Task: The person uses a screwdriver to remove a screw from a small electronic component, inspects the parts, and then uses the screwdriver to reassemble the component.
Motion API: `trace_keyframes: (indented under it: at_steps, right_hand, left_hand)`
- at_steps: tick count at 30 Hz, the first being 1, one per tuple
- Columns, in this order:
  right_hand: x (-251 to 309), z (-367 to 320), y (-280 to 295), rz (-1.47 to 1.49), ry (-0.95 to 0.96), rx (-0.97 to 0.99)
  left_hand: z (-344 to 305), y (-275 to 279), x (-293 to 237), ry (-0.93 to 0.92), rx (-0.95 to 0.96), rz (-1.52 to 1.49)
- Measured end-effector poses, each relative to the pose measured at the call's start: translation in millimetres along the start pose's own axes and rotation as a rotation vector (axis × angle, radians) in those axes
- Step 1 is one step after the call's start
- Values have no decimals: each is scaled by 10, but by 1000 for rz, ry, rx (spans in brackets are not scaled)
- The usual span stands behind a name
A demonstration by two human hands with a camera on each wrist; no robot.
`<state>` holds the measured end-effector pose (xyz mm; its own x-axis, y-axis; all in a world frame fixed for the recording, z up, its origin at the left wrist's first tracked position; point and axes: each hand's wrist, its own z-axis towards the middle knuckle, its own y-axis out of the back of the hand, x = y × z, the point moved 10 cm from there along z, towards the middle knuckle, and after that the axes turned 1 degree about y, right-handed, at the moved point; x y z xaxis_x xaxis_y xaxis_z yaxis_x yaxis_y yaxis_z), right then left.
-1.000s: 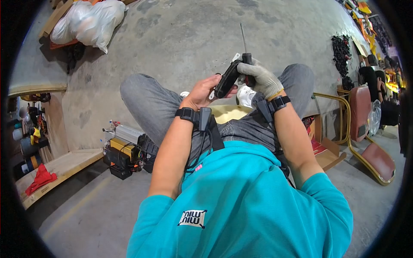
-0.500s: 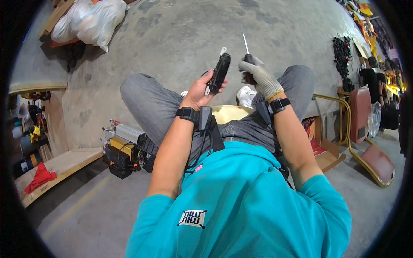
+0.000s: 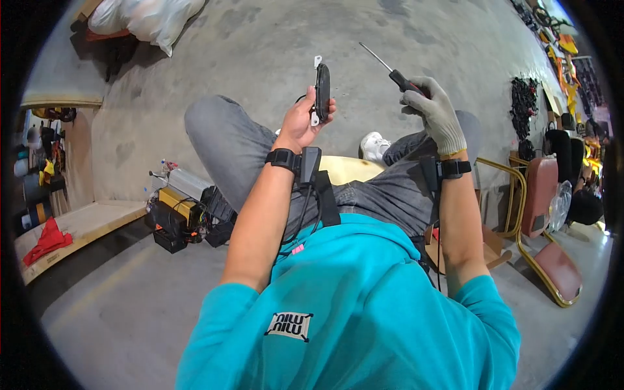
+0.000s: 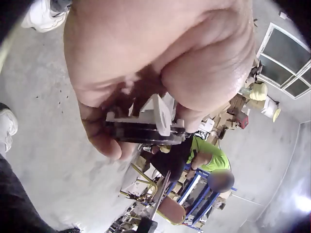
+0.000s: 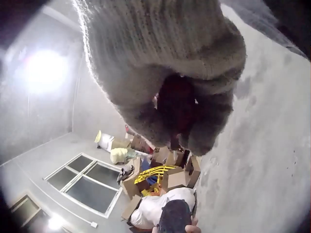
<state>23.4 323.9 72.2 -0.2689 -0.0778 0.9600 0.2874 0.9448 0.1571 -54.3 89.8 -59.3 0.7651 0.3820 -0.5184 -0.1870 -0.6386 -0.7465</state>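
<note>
My bare left hand (image 3: 304, 120) holds a black oblong part (image 3: 322, 91) upright over my knees; a white bracket (image 3: 317, 62) sticks out at its top. In the left wrist view the fingers curl round that black part (image 4: 146, 132) and its white bracket (image 4: 160, 114). My gloved right hand (image 3: 434, 110) grips a screwdriver (image 3: 390, 70) by its dark red-and-black handle, the thin shaft pointing up and left. The two hands are well apart. In the right wrist view the grey glove (image 5: 165, 73) wraps the handle (image 5: 176, 109); the shaft is hidden.
I sit on a yellow seat (image 3: 344, 170) over a concrete floor. Batteries and a wired black box (image 3: 185, 214) stand at my left. A gold-framed chair with a red pad (image 3: 552, 260) is at my right, white sacks (image 3: 146, 16) lie far left, and another person sits beyond.
The hands have drawn apart: the left raised the black part and turned it upright, the right swung the screwdriver out to the right, its shaft now slanting left.
</note>
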Motion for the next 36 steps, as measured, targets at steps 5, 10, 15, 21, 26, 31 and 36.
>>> trace_keyframes:
  at_steps: [5, 10, 15, 21, 26, 31, 36]
  right_hand:
    - [-87, -16, 95, 256, 8, -47]
    - [-138, -15, 83, 334, -59, -69]
    - [-221, 21, -1, 318, -78, -18]
    - [-235, 22, -66, 210, -71, 43]
    - [-241, 14, -72, 177, -91, 46]
    - [-241, 9, -85, 177, -101, 56]
    - [-231, -24, -102, 190, -126, 49]
  left_hand:
    - [19, 60, 1, -11, -10, -3]
    - [19, 27, -6, -9, 10, -17]
    - [-3, -8, -12, -18, 35, 32]
    - [0, -38, -16, -15, 78, 25]
    - [-4, -51, -15, -17, 81, 64]
    - [3, -46, -10, -20, 84, 63]
    - [7, -37, -8, -22, 88, 60]
